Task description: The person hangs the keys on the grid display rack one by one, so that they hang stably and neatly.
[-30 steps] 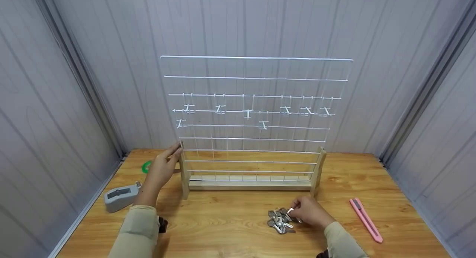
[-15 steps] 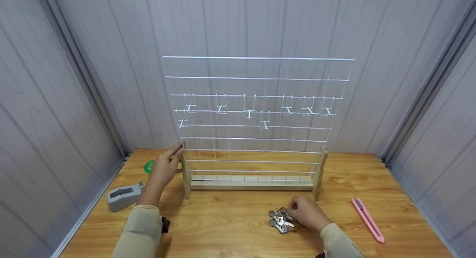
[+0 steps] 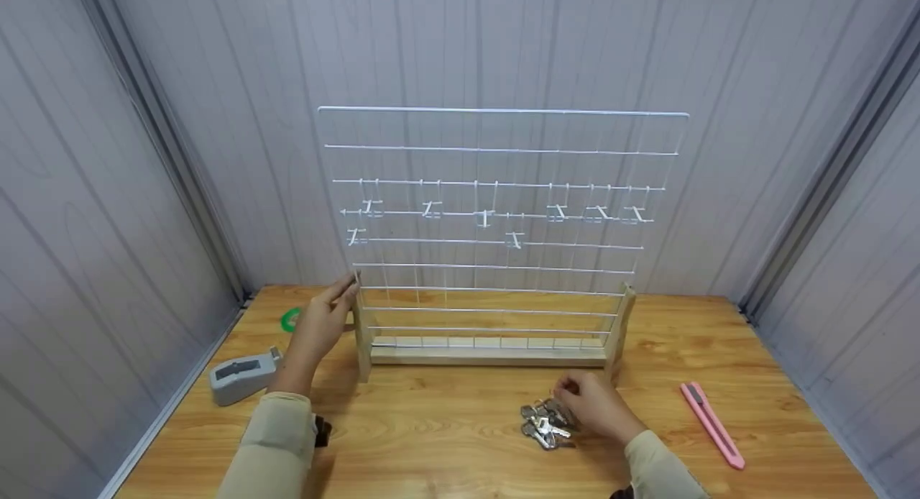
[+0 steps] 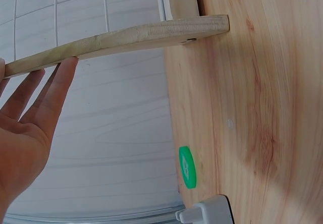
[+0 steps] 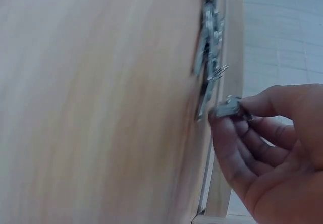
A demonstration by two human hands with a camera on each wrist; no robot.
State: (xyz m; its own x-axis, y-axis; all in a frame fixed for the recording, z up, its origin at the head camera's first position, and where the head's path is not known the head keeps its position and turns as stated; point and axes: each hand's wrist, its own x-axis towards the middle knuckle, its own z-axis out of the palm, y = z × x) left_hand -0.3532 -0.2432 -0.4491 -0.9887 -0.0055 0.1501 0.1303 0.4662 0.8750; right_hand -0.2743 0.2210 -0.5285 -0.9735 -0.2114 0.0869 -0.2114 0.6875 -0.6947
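Fingers (image 5: 229,133) of my right hand (image 3: 593,405) pinch one silver key (image 5: 229,105) at the key pile (image 3: 546,423), near-centre on the counter (image 3: 431,441). Left hand (image 3: 323,326) rests straight-fingered against the rack's left wooden post (image 3: 359,333). Bare counter lies nearer me.

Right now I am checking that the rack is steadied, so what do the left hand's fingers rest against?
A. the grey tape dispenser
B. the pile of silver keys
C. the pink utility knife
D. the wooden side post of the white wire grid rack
D: the left hand lays straight fingers against the wooden side post of the white wire grid rack.
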